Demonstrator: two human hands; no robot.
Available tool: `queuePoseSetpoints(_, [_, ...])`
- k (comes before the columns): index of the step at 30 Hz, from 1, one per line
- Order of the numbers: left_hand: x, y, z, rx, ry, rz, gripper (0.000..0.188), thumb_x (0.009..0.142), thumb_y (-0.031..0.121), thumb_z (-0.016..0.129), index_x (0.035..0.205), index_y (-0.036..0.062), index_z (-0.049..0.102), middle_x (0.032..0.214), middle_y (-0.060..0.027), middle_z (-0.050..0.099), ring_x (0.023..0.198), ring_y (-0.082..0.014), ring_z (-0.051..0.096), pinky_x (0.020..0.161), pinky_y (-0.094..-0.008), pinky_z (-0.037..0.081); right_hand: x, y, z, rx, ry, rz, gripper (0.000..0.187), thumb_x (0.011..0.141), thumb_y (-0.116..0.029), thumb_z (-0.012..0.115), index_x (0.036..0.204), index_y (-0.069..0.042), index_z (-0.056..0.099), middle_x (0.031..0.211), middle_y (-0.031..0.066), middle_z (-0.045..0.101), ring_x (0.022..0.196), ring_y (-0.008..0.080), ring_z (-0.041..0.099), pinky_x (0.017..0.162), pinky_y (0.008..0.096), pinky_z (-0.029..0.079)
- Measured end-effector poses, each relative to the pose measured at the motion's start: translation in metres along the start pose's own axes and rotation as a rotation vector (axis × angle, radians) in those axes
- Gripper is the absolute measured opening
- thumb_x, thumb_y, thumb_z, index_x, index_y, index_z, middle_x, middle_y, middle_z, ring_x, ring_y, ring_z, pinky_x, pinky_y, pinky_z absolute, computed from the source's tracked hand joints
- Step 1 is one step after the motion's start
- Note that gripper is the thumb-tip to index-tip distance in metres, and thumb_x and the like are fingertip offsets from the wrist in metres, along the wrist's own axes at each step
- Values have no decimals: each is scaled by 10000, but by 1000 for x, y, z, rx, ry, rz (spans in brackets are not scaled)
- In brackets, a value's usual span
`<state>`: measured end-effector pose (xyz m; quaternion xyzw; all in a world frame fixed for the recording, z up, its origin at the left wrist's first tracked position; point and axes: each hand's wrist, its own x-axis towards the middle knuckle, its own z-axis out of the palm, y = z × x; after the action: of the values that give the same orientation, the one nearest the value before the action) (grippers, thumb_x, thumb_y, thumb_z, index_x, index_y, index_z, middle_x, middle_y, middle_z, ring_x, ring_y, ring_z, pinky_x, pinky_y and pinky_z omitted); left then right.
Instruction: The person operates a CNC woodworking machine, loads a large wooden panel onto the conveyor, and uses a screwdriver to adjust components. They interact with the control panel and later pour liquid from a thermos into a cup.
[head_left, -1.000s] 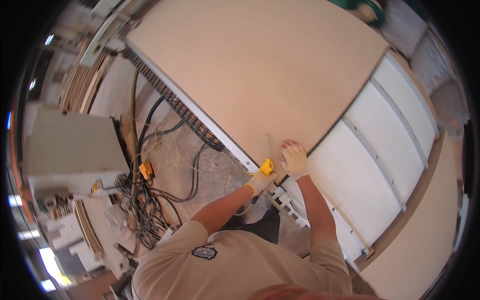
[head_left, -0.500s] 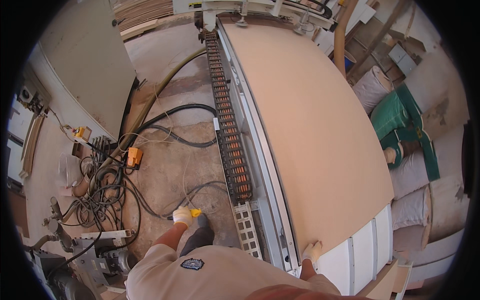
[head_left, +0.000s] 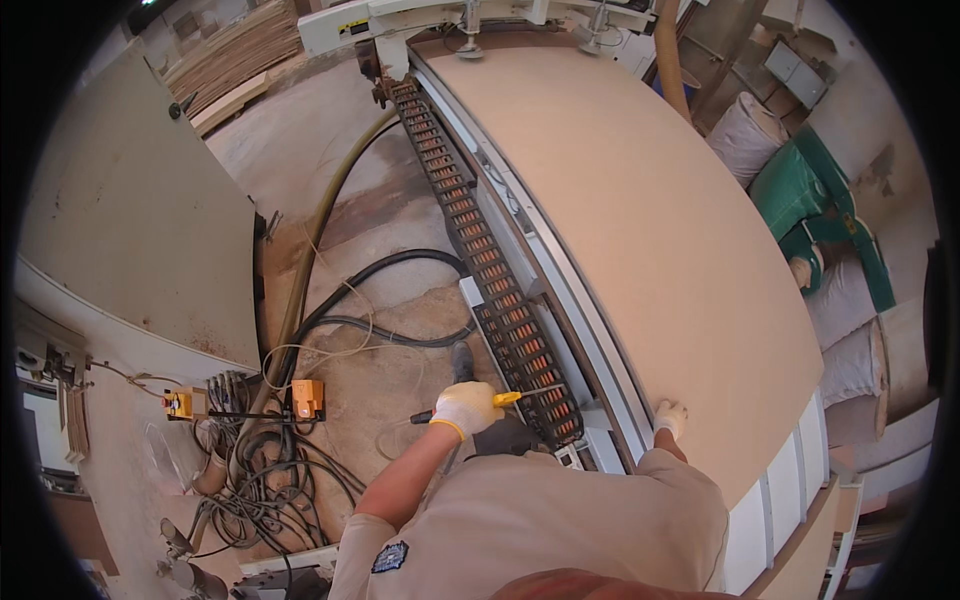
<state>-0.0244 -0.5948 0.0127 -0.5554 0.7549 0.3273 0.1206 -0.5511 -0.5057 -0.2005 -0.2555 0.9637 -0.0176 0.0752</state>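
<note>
My left hand (head_left: 467, 409), in a white glove with a yellow cuff, is closed round a yellow air blow gun (head_left: 508, 398). Its thin metal nozzle points right, over the black cable chain (head_left: 480, 240); a dark hose fitting shows on the other side of the glove. A large tan board (head_left: 640, 230) covers the machine bed to my right. On the board's near left edge rests my gloved right hand (head_left: 670, 418), fingers lying on the surface and nothing held in them. The metal side rail (head_left: 570, 290) runs between the chain and the board.
Black cables and hoses (head_left: 270, 480) lie tangled on the floor at left, beside an orange box (head_left: 308, 398). A big grey cabinet (head_left: 130, 210) stands behind them. The machine's gantry (head_left: 430, 20) crosses the far end. Filled sacks (head_left: 745, 135) line the right side.
I have moved forward along the bed. My left hand has swung up and right with the blow gun, whose nozzle now shows over the chain. My right hand has shifted farther along the board's edge.
</note>
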Motion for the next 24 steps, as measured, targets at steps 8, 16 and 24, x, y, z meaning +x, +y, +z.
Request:
queuePoseSetpoints(8, [113,-191,-203,-157,53,-197,526,851,538,719,1031,50,797,1018,-233,762,980,-393,739,881,-474,580,55,-389,23,243,-12,-225,550,983,-384,495,1377,-18,607,1424,219,609,1246,409,619,1061,502,487])
queuePoseSetpoints(16, [187,-391,-291,-413,-33,-492,640,838,635,714,1083,49,787,1101,-203,765,1052,-354,729,897,-452,556,-64,-885,72,963,-1073,-615,397,1035,-248,548,1268,53,664,1213,141,722,1129,225,696,966,351,527])
queuePoseSetpoints(24, [264,-750,-274,-778,425,-1411,572,880,506,712,1216,45,753,1229,-236,725,1173,-393,690,948,-482,551,-207,-1203,117,253,-1076,-1293,224,915,-165,626,1027,15,700,863,159,706,793,234,697,739,380,562])
